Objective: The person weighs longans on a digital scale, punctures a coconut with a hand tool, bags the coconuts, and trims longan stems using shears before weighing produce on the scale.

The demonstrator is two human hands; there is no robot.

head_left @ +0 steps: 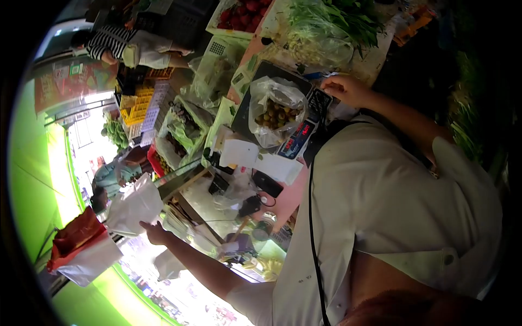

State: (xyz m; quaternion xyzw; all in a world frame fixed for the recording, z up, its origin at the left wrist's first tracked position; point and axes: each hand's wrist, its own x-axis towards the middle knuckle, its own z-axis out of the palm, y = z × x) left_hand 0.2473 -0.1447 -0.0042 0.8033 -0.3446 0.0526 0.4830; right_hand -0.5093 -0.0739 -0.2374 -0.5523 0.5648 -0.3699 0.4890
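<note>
My left hand (pixel 156 233) reaches out at the lower left, its index finger stretched out and the thumb apart. Its fingertips are at the lower edge of a white plastic bag (pixel 136 209); whether they touch it is hard to tell. Beside that bag hangs a red plastic bag (pixel 81 236). My right hand (pixel 343 90) is by the keypad end of a dark electronic scale (pixel 244 111), fingers loosely bent, with no held thing visible. On the scale sits a clear plastic bag (pixel 263 89) of small round greenish-brown fruits (pixel 277 116). The scale's display (pixel 298 138) shows lit red digits.
White paper sheets (pixel 261 160), a black phone-like device (pixel 267 184) and a glass jar (pixel 265 225) lie beside the scale. Leafy greens (pixel 337 22) and a crate of red fruits (pixel 244 15) are at the top. A person in a striped top (pixel 111 42) stands beyond yellow crates (pixel 137 106).
</note>
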